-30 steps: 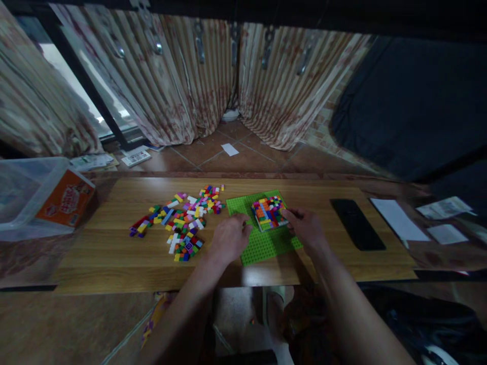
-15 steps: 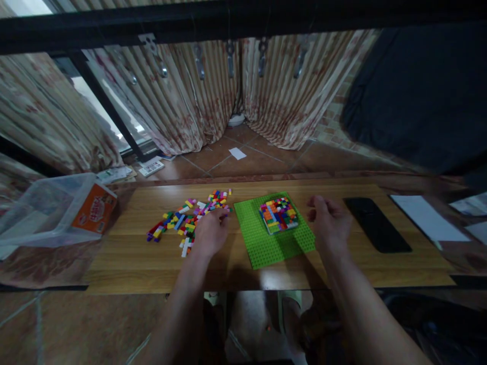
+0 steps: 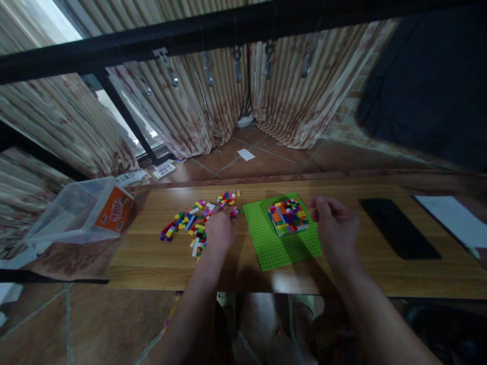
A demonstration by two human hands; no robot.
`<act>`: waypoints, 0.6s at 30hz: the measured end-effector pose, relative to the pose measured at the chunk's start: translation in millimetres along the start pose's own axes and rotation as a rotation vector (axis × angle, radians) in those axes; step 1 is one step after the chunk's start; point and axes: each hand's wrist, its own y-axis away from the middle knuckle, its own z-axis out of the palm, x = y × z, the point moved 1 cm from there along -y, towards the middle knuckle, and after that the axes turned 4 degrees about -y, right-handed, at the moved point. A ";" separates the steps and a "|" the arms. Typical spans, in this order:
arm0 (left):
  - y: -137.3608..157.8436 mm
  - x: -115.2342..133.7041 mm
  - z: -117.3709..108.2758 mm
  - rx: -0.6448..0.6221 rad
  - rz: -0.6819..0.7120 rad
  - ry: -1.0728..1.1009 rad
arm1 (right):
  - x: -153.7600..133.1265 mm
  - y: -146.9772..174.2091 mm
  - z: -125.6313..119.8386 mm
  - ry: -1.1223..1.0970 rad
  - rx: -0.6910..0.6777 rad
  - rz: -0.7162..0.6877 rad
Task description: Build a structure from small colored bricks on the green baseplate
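Note:
Small colourful toy bricks [image 3: 193,221] lie in a loose pile left of the middle of the table. Over the pile's right part is my left hand [image 3: 219,228], its fingers stretched down among the bricks; the tips are partly hidden. A green baseplate [image 3: 272,256] lies flat to the right of the pile. On it sits a block of many-coloured bricks [image 3: 288,215] with a pale lower edge. My right hand [image 3: 337,223] hovers by the plate's right edge, fingers curled and thumb near the forefinger. Anything pinched there is too small to make out.
A dark flat phone-like slab [image 3: 397,228] lies right of my right hand, with white paper [image 3: 449,215] beyond it. Left of the wooden table [image 3: 148,263] stands a clear plastic box [image 3: 81,213] with an orange label. Striped curtains [image 3: 198,111] hang behind.
My left hand has reached a little further into the brick pile, its fingers spreading onto it. My right hand stays by the plate, still curled. The whole view has shifted slightly.

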 end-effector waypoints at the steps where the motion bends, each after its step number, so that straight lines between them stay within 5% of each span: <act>1: -0.7 1.3 1.8 0.005 0.000 -0.012 | 0.6 0.0 0.1 -0.004 0.003 0.005; 18: 11.4 8.5 -4.2 -0.077 0.076 0.034 | -1.9 0.9 3.0 -0.061 -0.015 0.021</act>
